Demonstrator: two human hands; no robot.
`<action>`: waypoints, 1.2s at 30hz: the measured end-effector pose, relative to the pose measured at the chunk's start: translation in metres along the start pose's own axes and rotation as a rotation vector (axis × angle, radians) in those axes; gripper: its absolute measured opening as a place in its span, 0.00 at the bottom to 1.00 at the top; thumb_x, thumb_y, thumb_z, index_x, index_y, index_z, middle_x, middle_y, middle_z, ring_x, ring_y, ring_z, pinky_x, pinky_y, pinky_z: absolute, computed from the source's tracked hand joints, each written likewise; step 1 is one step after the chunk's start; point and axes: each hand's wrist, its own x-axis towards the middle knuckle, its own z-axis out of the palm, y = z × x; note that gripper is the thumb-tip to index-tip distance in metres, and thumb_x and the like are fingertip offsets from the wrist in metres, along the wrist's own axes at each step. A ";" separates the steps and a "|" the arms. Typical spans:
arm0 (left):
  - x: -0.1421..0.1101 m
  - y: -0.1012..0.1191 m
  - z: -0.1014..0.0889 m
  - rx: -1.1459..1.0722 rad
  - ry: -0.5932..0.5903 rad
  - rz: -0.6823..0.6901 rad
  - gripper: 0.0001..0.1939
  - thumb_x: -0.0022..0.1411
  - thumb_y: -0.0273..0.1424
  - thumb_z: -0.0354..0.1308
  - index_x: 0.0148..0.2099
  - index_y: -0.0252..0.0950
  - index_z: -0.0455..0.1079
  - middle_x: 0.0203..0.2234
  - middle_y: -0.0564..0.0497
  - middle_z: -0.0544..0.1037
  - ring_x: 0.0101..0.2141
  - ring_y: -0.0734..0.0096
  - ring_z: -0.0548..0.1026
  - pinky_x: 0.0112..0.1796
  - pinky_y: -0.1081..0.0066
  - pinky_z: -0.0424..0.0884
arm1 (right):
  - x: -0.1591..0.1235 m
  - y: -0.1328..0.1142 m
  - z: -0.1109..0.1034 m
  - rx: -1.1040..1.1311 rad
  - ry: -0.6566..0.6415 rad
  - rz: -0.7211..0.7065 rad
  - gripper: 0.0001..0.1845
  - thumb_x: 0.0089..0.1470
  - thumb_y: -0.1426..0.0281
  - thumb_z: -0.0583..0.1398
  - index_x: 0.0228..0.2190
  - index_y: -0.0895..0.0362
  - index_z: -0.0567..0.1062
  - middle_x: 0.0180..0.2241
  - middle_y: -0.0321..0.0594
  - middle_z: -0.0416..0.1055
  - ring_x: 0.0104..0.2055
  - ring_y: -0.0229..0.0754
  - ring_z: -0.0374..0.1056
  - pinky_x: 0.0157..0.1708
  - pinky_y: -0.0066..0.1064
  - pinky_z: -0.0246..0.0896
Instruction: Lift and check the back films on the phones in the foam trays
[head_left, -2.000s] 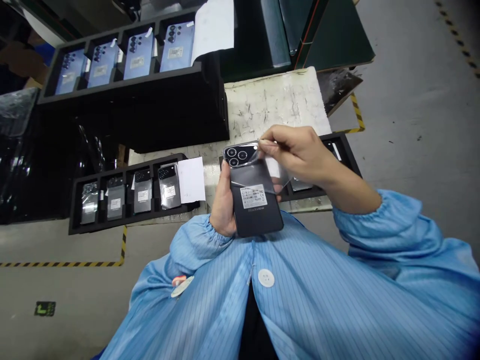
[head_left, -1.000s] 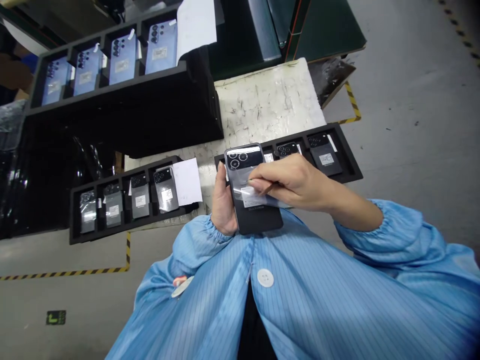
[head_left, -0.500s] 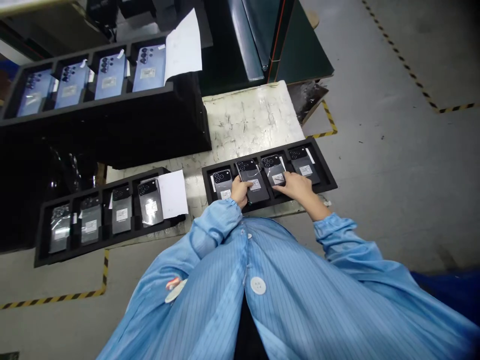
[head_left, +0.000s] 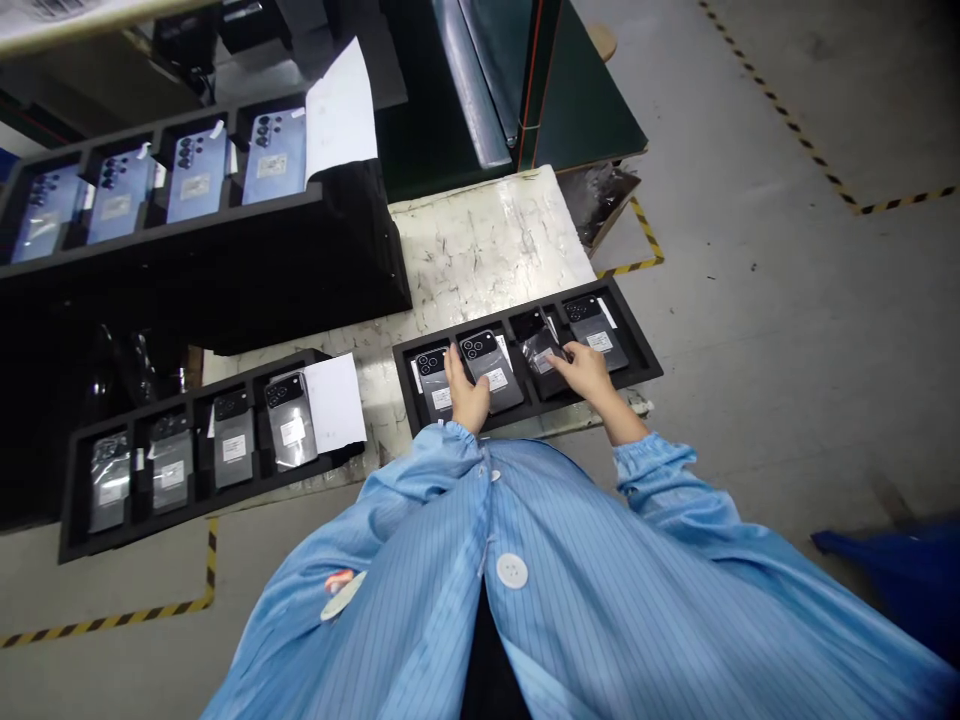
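Stands over a grey floor (head_left: 787, 380) marked with striped tape, wearing a blue striped smock (head_left: 600, 590) with gathered cuffs. Faces, at upper left, a tall stack of black trays (head_left: 300, 265), with four blue phones (head_left: 274, 160) in the compartments on top. Works above a pale, scuffed worktop (head_left: 487, 240). Has two shallow black trays along its near side: a left tray (head_left: 75, 490) with four dark phones (head_left: 288, 415), one to a compartment, and a right tray (head_left: 634, 335) with four more. Has a white sheet (head_left: 336, 400) lying at the right end of the left tray.

Has the third phone (head_left: 536, 340) at its compartment in the right tray, sitting askew, with the first phone (head_left: 432, 382) and second phone (head_left: 491, 362) to its left and the fourth phone (head_left: 589, 325) to its right. Grips the third phone near its right edge in the right hand (head_left: 589, 375), with thumb and fingertips clamped on it; cannot tell how far any fingers reach underneath. Rests the left hand (head_left: 466, 402) between the first and second phones, with thumb and forefinger spread apart and the thumb at the second phone's lower left. Has small white labels (head_left: 598, 341) on the phone backs, below the camera lenses.
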 end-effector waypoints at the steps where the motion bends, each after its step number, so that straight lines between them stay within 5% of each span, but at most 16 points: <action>1: -0.004 0.009 -0.002 -0.013 -0.026 0.002 0.48 0.47 0.22 0.62 0.67 0.46 0.45 0.67 0.51 0.46 0.66 0.67 0.43 0.61 0.70 0.47 | -0.005 -0.004 -0.003 0.062 0.013 -0.020 0.16 0.54 0.59 0.57 0.28 0.61 0.69 0.31 0.47 0.71 0.37 0.47 0.68 0.37 0.34 0.60; 5: -0.023 0.052 -0.001 -0.159 -0.310 -0.168 0.34 0.51 0.34 0.62 0.60 0.34 0.61 0.52 0.39 0.71 0.54 0.55 0.68 0.55 0.57 0.62 | -0.034 -0.040 -0.011 0.357 -0.047 -0.137 0.25 0.58 0.52 0.50 0.34 0.63 0.70 0.29 0.43 0.71 0.32 0.40 0.68 0.31 0.30 0.63; 8: -0.042 0.088 0.001 -0.458 -0.456 -0.250 0.24 0.58 0.39 0.53 0.52 0.28 0.69 0.46 0.39 0.75 0.50 0.55 0.71 0.52 0.58 0.66 | -0.061 -0.079 -0.018 0.569 -0.099 -0.384 0.29 0.55 0.47 0.52 0.33 0.62 0.72 0.27 0.41 0.71 0.29 0.39 0.68 0.29 0.30 0.64; 13: -0.064 0.131 -0.013 -0.701 -0.544 -0.211 0.30 0.65 0.45 0.40 0.51 0.25 0.70 0.45 0.39 0.76 0.46 0.59 0.74 0.49 0.61 0.70 | -0.102 -0.117 -0.044 0.133 0.481 -1.022 0.28 0.48 0.50 0.63 0.40 0.61 0.75 0.37 0.45 0.73 0.37 0.40 0.70 0.33 0.29 0.64; 16: -0.067 0.134 -0.022 -0.782 -0.559 -0.128 0.35 0.65 0.51 0.39 0.49 0.24 0.70 0.45 0.39 0.76 0.47 0.60 0.74 0.48 0.64 0.70 | -0.114 -0.127 -0.049 -0.042 0.542 -1.393 0.19 0.51 0.59 0.64 0.40 0.59 0.76 0.38 0.40 0.75 0.30 0.34 0.68 0.25 0.28 0.59; 18: -0.068 0.132 -0.024 -0.793 -0.561 -0.113 0.37 0.64 0.53 0.38 0.49 0.25 0.70 0.44 0.39 0.77 0.45 0.59 0.75 0.46 0.63 0.72 | -0.117 -0.133 -0.047 -0.078 0.554 -1.491 0.13 0.52 0.65 0.64 0.39 0.60 0.76 0.38 0.37 0.75 0.26 0.31 0.65 0.22 0.29 0.55; 27: -0.076 0.127 -0.027 -0.790 -0.510 -0.125 0.38 0.62 0.55 0.39 0.48 0.25 0.71 0.38 0.40 0.78 0.42 0.60 0.76 0.45 0.63 0.73 | -0.126 -0.147 -0.038 0.012 0.526 -1.545 0.03 0.53 0.75 0.61 0.31 0.62 0.76 0.32 0.37 0.75 0.24 0.32 0.62 0.20 0.30 0.52; 32: -0.090 0.126 -0.021 -0.799 -0.440 -0.159 0.29 0.66 0.50 0.41 0.43 0.30 0.72 0.37 0.45 0.78 0.41 0.66 0.76 0.46 0.67 0.72 | -0.101 -0.162 -0.076 0.214 0.230 -1.214 0.12 0.60 0.72 0.53 0.28 0.63 0.73 0.29 0.41 0.72 0.30 0.35 0.66 0.26 0.27 0.58; 36: -0.106 0.120 -0.024 -0.721 -0.620 -0.337 0.40 0.61 0.59 0.37 0.49 0.29 0.70 0.43 0.39 0.76 0.42 0.58 0.76 0.42 0.59 0.74 | -0.058 -0.172 -0.107 0.423 -0.112 -1.005 0.13 0.59 0.68 0.57 0.26 0.62 0.72 0.23 0.37 0.70 0.26 0.31 0.63 0.27 0.24 0.58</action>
